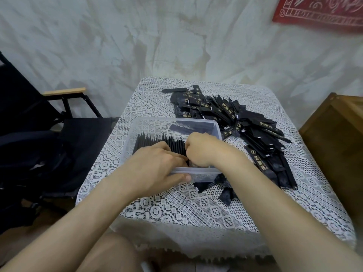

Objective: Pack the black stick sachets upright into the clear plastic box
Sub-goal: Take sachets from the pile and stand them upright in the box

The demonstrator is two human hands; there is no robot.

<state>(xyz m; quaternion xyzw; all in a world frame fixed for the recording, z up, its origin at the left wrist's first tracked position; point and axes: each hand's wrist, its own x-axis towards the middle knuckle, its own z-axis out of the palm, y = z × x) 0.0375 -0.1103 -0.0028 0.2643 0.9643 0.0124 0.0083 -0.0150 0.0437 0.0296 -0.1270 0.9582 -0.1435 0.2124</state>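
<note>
Two bare hands meet over one clear plastic box [196, 170] on a white lace-covered table [176, 211]. The left hand [157, 165] grips the box's near wall, thumb outside, fingers inside. The right hand [202, 150] curls down into the one row of upright black stick sachets [157, 141], too many to count; what it grasps, I cannot tell. Beyond the row, one flat sachet [180, 128] lies inside. To the right spreads one loose pile of sachets [245, 124], dozens strong. One black folding chair [39, 134] stands left, one wooden crate [334, 138] right.

Soft even light, faint shadows, wide-angle edge bending, slight blur
</note>
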